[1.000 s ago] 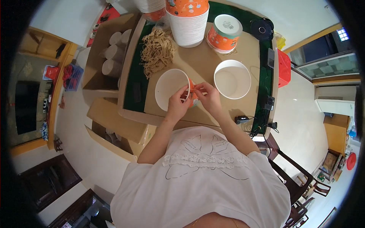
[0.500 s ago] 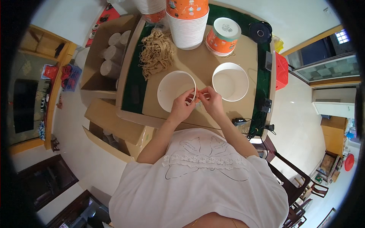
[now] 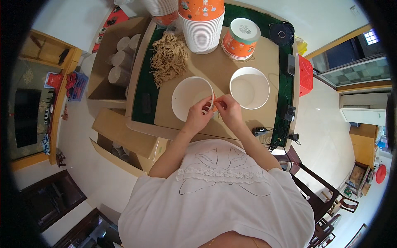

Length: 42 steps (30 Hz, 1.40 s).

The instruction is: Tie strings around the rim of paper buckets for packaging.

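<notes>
**Two hands at the rim of a white bowl**

A white paper bowl (image 3: 191, 97) stands open on the brown surface (image 3: 215, 68), right in front of the person. The left hand (image 3: 198, 118) sits at the bowl's near right rim, its grip pinched on the rim's edge. The right hand (image 3: 228, 110) is just beside it, fingertips meeting the left hand's at the same spot; its grip is pinched on something too small to make out, perhaps a thin strip.

A second white bowl (image 3: 249, 87) stands to the right, near the first but not touching it. Beyond them rise a tall stack of orange and white bowls (image 3: 202, 25) and a single lidded orange tub (image 3: 240, 38). A heap of tan strings (image 3: 168, 62) lies at the far left on the green mat (image 3: 144, 89). An open cardboard box (image 3: 111, 66) with paper rolls stands left of the surface.
</notes>
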Motion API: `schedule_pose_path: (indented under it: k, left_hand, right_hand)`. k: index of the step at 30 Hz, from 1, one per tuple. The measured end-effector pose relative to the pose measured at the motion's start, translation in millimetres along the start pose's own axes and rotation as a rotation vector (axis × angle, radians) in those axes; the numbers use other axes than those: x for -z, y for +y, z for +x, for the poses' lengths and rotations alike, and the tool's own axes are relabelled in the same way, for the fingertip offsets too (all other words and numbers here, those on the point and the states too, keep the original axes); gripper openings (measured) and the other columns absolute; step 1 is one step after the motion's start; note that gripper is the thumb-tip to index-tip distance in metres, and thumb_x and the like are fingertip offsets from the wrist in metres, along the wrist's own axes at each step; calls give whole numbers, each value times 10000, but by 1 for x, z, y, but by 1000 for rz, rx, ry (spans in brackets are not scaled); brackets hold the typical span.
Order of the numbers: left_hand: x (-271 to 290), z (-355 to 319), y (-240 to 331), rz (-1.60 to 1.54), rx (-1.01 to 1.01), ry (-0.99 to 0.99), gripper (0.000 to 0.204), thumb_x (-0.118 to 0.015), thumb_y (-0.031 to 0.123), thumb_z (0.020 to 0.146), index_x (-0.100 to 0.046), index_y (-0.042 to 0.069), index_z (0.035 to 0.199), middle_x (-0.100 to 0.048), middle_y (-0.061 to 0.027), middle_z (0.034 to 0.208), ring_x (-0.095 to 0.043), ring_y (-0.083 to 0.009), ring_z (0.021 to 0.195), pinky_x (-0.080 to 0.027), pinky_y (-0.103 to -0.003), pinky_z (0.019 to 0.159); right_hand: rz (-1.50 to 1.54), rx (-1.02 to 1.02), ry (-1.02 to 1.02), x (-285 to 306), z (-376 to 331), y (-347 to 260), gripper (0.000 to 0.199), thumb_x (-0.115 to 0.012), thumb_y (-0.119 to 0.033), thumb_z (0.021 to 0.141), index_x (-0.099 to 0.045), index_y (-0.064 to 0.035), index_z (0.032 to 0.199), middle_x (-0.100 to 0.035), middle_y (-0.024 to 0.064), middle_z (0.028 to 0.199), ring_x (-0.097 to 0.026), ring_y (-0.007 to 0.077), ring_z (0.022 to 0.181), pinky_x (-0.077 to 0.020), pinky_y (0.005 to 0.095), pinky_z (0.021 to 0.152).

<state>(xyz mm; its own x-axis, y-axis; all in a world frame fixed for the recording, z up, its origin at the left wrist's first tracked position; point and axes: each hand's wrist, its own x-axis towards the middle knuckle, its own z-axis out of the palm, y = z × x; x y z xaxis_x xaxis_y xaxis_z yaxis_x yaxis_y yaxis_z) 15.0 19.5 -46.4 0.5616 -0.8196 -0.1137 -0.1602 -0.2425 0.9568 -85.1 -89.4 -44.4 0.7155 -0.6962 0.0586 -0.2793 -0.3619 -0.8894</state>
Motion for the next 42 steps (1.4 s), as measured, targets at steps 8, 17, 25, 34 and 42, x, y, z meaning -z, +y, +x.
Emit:
schedule_pose_path:
  k: [8,17,25,34,42]
  left_hand:
    - [1,1,-5,-61,-22,-15,282,-560,85,826,-606,52,1102,-640,-111,828,-603,-172,660,-489,-294,618]
    - [-2,8,-11,361,-236,-61,81,-564,86,799,-613,29,830,-618,-154,788,-583,-342,714,-471,-387,638]
    - [-13,10,-34,-13,133,48,119,-494,99,873,-498,29,969,-630,-154,764,-636,-269,695,-511,-375,601]
    - [-21,11,-39,-1162,772,-72,163,-427,81,855,-440,-2,995,-581,-159,833,-619,-221,729,-522,-352,552]
    - [-31,11,-44,-787,710,128,132,-466,93,887,-441,5,982,-531,-84,688,-538,-154,571,-433,-282,493]
  right_hand:
    - [-129,102,-22,7,1,1,63,-669,-32,742,-626,-21,786,-546,97,722,-553,209,598,-453,312,547]
    - [-141,70,-152,10,-11,15,107,-694,-60,730,-616,-11,785,-558,86,692,-547,200,594,-452,319,551]
    - [43,-128,-84,10,-31,16,158,-658,-48,773,-595,-19,915,-621,103,723,-605,177,630,-488,281,560]
    - [-253,167,-502,20,-27,-42,155,-605,-90,794,-602,-37,940,-622,163,934,-606,335,786,-503,382,673]
    - [-461,186,-493,13,37,-27,214,-533,-25,758,-598,-42,961,-603,168,925,-586,344,878,-478,413,738]
